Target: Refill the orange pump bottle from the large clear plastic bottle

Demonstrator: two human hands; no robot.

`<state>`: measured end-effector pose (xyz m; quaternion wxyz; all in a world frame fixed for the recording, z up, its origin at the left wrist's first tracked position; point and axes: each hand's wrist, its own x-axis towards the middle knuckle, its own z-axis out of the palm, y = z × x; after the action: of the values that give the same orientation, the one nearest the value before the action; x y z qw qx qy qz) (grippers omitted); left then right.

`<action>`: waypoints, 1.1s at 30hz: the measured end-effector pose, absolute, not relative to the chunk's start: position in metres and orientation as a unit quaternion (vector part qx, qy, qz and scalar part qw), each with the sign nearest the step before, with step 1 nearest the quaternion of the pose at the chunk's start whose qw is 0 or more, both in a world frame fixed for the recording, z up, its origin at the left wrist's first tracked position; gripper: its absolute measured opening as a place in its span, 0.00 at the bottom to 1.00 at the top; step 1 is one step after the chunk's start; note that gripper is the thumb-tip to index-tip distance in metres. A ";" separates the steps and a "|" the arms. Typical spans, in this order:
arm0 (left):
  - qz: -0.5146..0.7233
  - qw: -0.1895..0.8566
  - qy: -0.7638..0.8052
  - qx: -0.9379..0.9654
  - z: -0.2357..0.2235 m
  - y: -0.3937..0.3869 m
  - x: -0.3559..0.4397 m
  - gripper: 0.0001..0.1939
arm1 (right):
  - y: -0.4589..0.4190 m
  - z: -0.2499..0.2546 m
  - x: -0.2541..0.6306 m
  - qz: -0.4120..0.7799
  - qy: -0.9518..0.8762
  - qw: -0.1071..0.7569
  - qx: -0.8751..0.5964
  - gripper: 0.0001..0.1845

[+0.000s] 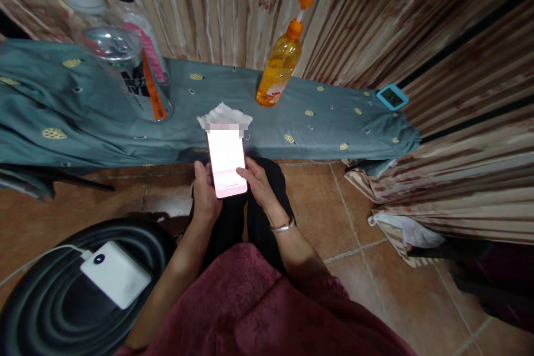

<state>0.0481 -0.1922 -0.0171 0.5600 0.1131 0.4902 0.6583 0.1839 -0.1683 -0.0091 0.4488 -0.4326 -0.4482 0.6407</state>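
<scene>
A smartphone (228, 161) with a bright, mostly white screen is held upright over my lap. My left hand (205, 194) wraps its left edge and lower corner, thumb up along the side. On the opposite edge, my right hand (256, 178) grips the phone, its thumb lying on the lower right of the screen. The fingers behind the phone are hidden. Just past the phone's top, a crumpled white tissue (224, 114) lies on the cloth-covered bench. The top strip of the phone is blurred out.
On the green patterned cloth (334, 122) stand an orange pump bottle (280, 69), a large clear bottle (125, 67), a pink-labelled pump bottle (146, 39) and a small blue digital clock (392, 97). A white power bank (114, 273) with a cable rests on a black round stool (37, 306). Curtains hang behind.
</scene>
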 end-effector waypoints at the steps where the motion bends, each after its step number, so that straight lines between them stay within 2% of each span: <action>1: 0.658 0.561 0.489 0.112 -0.017 -0.192 0.048 0.38 | -0.169 -0.008 0.184 0.638 -0.452 0.449 -0.433 0.32; 7: 0.656 0.572 0.480 0.110 -0.015 -0.194 0.048 0.38 | -0.165 -0.006 0.183 0.616 -0.458 0.468 -0.437 0.29; 13: 0.664 0.565 0.473 0.128 -0.016 -0.196 0.049 0.43 | -0.130 -0.003 0.182 0.611 -0.479 0.484 -0.403 0.29; 16: 0.660 0.568 0.476 0.120 -0.015 -0.197 0.048 0.39 | -0.117 -0.003 0.179 0.616 -0.489 0.480 -0.390 0.28; 25: 0.649 0.565 0.494 0.126 -0.018 -0.196 0.048 0.39 | -0.125 -0.011 0.167 0.624 -0.458 0.488 -0.403 0.16; 28: 0.651 0.562 0.494 0.128 -0.019 -0.196 0.049 0.39 | -0.125 -0.008 0.168 0.624 -0.457 0.491 -0.401 0.17; 33: 0.652 0.573 0.484 0.114 -0.019 -0.196 0.048 0.36 | -0.124 -0.003 0.169 0.622 -0.460 0.488 -0.404 0.25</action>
<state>0.0475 -0.1962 -0.0189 0.5725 0.1137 0.4843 0.6518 0.1687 -0.1240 -0.0034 0.4880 -0.4041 -0.4602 0.6219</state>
